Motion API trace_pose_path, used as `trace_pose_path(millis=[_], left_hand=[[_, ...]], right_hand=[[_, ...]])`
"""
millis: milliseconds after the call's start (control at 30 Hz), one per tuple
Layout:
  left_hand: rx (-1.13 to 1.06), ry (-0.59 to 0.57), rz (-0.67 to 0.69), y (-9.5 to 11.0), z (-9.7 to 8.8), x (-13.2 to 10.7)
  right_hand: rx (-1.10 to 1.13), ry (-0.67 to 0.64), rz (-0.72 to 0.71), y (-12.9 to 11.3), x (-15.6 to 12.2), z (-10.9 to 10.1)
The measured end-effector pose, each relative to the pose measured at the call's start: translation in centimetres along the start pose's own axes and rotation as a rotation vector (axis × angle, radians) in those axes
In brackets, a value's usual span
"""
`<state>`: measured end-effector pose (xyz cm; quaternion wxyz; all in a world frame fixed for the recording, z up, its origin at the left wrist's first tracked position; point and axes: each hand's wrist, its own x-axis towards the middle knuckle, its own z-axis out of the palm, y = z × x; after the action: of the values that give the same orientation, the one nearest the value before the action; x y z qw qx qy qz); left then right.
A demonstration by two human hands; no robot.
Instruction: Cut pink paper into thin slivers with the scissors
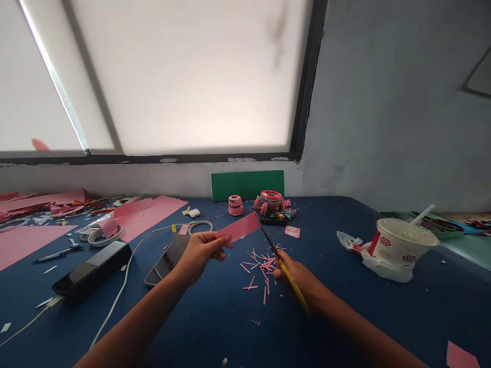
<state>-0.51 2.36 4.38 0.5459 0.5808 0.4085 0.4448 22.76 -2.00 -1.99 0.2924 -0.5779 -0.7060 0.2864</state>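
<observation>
My left hand (201, 251) pinches a pink paper strip (241, 227) at its left end and holds it above the blue table (215, 317). My right hand (297, 278) grips yellow-handled scissors (282, 263), whose blades reach up to the strip's right edge. Under the strip lies a scatter of thin pink paper slivers (259, 268). A smartphone (169, 260) lies just left of my left wrist.
A paper cup with lid and straw (402, 244) stands at the right on a plastic bag. Pink sheets (149, 212), tape rolls (102, 236), a black box (92, 271) with a cable lie left. Folded paper craft pieces (273, 203) and a green card (247, 185) sit by the wall.
</observation>
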Motion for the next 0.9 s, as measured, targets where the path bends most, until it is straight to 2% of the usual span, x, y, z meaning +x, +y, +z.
trace_pose_path(millis=[400, 733, 900], left_hand=[[0.035, 0.001, -0.012, 0.0, 0.1, -0.1], [0.005, 0.032, 0.007, 0.1, 0.0, 0.0], [-0.044, 0.048, 0.021, 0.2, 0.0, 0.0]], right_hand=[[-0.016, 0.014, -0.039, -1.4, -0.5, -0.7], [-0.017, 0.052, -0.032, -0.4, -0.1, -0.5], [0.001, -0.003, -0.008, -0.2, -0.2, -0.3]])
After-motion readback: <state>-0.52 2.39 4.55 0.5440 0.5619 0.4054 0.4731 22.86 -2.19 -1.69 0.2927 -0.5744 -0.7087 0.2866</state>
